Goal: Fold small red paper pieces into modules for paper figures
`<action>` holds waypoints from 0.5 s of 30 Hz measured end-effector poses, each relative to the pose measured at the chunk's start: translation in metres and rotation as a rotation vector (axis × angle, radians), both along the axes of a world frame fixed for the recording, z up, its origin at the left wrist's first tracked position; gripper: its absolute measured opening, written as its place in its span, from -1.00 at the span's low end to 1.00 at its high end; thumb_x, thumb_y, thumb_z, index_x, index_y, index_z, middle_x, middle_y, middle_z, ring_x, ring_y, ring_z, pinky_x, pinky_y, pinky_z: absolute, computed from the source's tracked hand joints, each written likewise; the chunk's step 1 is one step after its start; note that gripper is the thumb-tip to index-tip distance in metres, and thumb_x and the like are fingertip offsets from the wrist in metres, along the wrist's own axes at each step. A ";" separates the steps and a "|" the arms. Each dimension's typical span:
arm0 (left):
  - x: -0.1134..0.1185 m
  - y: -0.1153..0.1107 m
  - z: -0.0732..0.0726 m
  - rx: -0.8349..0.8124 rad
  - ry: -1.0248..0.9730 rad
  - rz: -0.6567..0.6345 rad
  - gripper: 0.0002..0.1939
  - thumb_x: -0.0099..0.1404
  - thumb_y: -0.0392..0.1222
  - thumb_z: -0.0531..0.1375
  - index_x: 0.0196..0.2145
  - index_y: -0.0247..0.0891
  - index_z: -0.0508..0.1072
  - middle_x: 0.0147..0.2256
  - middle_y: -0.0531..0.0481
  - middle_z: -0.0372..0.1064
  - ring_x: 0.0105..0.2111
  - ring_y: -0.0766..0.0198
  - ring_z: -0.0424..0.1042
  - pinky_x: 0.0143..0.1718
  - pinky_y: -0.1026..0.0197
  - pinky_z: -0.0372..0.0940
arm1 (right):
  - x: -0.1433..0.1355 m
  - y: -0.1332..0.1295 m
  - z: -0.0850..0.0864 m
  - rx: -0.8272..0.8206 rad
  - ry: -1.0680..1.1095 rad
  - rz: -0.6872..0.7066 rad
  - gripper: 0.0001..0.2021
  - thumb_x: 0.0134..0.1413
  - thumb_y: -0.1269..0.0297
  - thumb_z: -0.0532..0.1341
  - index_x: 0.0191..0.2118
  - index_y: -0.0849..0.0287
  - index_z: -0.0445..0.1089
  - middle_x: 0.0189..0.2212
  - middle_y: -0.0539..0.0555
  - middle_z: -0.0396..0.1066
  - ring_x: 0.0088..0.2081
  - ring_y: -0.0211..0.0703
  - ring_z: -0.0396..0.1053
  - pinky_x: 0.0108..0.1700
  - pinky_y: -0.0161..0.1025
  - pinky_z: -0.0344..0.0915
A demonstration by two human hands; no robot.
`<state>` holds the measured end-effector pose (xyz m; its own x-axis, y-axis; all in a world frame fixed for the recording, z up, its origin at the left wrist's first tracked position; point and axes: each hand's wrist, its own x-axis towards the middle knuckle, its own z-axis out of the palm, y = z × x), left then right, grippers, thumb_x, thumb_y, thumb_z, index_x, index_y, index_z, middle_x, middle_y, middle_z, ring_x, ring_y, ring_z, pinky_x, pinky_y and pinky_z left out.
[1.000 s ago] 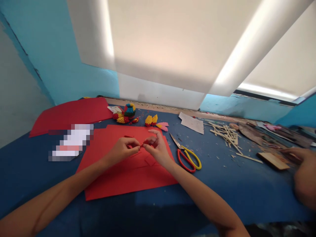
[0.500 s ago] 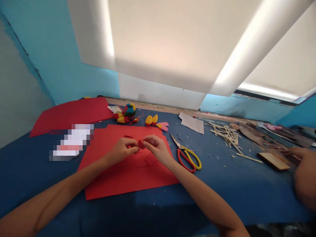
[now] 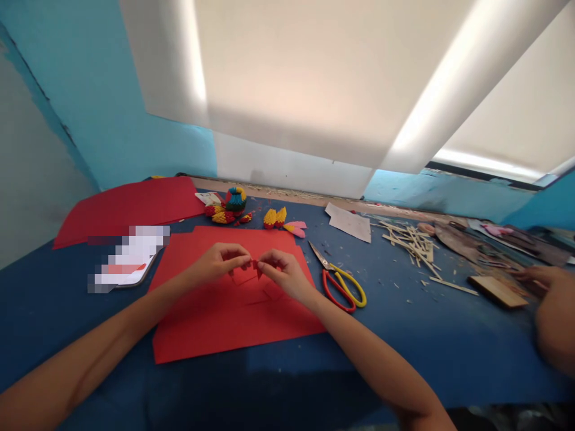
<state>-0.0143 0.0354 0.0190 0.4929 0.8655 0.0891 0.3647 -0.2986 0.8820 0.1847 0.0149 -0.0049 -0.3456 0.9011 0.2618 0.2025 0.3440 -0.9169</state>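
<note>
Between my two hands is a small red paper piece (image 3: 255,264), pinched from both sides. My left hand (image 3: 222,263) closes its fingertips on the left side of it, and my right hand (image 3: 281,269) grips the right side. Both hands are over large red paper sheets (image 3: 202,335) that lie on the blue table. Small cut or folded red bits lie on the sheets below the fingers, hard to tell from the red behind them. Scissors (image 3: 336,278) with one red and one yellow handle lie open just right of the sheets.
Folded-paper models (image 3: 224,206) and yellow-red pieces (image 3: 275,218) stand behind the sheets. A phone (image 3: 135,257) and more red paper (image 3: 130,206) are left. Right are white paper (image 3: 348,221), thin sticks (image 3: 411,242), a wooden block (image 3: 498,290) and another person's hand (image 3: 539,278).
My left hand has tilted, its fingertips now level with the right hand's. The small red piece has turned between them and hangs a little lower on the right side.
</note>
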 end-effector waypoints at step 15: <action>-0.002 -0.001 -0.003 -0.164 0.010 -0.105 -0.71 0.14 0.02 0.22 -0.40 -0.28 0.52 -0.48 0.00 0.42 -0.46 0.29 0.36 -0.46 0.32 0.23 | -0.003 -0.009 0.014 0.106 -0.146 -0.055 -0.93 0.00 0.38 0.19 -0.46 0.17 0.40 -0.52 -0.04 0.40 -0.43 -0.30 0.31 -0.35 -0.35 0.18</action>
